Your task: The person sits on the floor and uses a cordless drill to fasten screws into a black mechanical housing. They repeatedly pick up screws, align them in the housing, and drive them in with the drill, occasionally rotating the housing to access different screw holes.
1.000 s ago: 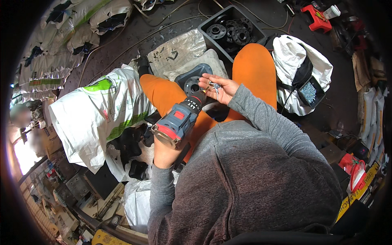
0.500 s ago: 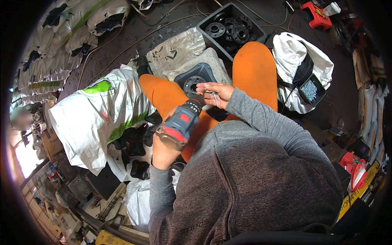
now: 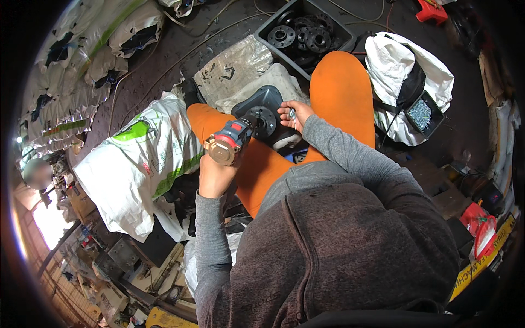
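Left hand (image 3: 215,176) is gripping cordless drill (image 3: 227,141) at black flange (image 3: 268,118).
Right of the flange, right hand (image 3: 301,111) is holding silver screws (image 3: 292,114).

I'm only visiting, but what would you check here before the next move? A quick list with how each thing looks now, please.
1. Drill gripped in the left hand: ok.
2. Silvery fasteners at hand: ok, a few are in the right hand.
3. Drill aimed at the black disc: ok, its front end is over the disc's near side.
4. Drill tip seated properly: cannot tell, too small and partly hidden.
5. Black disc steadied by a hand: cannot tell, the right fingertips are near its edge, contact unclear.
6. Spare fasteners in stock: ok, many lie in the small black tray.
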Demonstrator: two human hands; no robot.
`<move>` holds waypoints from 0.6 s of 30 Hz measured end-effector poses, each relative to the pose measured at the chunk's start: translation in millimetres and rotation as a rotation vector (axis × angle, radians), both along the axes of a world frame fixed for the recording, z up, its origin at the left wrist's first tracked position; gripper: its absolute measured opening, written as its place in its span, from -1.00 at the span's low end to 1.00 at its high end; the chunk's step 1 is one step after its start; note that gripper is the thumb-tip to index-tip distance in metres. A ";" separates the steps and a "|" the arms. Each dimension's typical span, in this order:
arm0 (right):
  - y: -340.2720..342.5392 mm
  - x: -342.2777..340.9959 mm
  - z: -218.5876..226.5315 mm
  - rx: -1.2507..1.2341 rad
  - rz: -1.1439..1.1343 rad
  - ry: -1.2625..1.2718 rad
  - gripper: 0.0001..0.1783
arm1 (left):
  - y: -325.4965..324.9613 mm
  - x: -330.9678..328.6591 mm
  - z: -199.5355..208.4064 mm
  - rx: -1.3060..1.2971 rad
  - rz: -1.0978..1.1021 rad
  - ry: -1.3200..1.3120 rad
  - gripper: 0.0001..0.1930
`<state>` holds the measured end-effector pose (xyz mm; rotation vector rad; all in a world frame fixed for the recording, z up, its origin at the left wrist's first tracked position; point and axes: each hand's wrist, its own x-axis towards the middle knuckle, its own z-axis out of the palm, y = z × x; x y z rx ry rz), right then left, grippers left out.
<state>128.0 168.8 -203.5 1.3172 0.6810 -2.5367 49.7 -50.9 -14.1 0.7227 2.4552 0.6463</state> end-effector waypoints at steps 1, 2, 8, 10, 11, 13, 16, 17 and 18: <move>-0.1 -0.3 -0.9 0.008 0.021 -0.002 -0.70 | 1.5 -1.9 -2.1 0.006 -0.007 0.004 -0.71; -0.3 -0.8 -1.7 0.016 0.043 -0.004 -0.70 | 3.4 -3.7 -3.3 0.011 -0.013 0.008 -0.71; -5.8 0.2 -14.4 0.303 0.263 0.019 -0.68 | 10.8 -11.9 -5.6 -0.071 0.011 -0.108 -0.69; -11.2 -2.7 -13.2 0.401 0.328 -0.029 -0.68 | 13.2 -11.9 -3.0 -0.066 0.024 -0.131 -0.68; -11.1 -1.6 -12.6 0.400 0.337 -0.024 -0.67 | 15.2 -11.8 -3.0 -0.061 0.039 -0.141 -0.68; -11.2 -3.7 -5.6 0.399 0.359 -0.002 -0.66 | 17.8 -11.9 -2.3 -0.051 0.041 -0.125 -0.67; -13.2 -5.3 -0.5 0.446 0.403 0.009 -0.66 | 16.4 -11.1 -11.8 -0.053 0.006 -0.118 -0.65; -13.3 -6.8 -2.2 0.473 0.419 0.028 -0.63 | 17.7 -11.8 -11.8 -0.065 0.021 -0.125 -0.66; -14.5 -8.0 -5.8 0.498 0.435 0.047 -0.60 | 21.7 -12.5 -8.5 -0.079 0.037 -0.134 -0.66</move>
